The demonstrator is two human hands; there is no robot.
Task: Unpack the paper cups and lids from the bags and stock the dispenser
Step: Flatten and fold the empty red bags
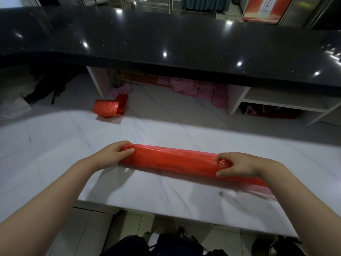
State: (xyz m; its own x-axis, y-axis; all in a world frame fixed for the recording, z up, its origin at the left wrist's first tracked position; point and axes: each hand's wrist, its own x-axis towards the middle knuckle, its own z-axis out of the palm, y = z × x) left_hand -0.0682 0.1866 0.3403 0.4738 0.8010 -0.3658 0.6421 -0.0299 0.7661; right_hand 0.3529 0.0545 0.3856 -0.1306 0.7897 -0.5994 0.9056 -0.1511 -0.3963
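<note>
Red bag (171,159) lies on counter (55,145), long axis left-right. Left hand (118,152) grips left end; right hand (234,164) pinches plastic near right end.

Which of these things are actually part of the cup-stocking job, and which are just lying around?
In use:
- long red bag, gripped by left hand and right hand
- smaller red bags, probably

Lying about:
- pink papers under the black counter
</note>
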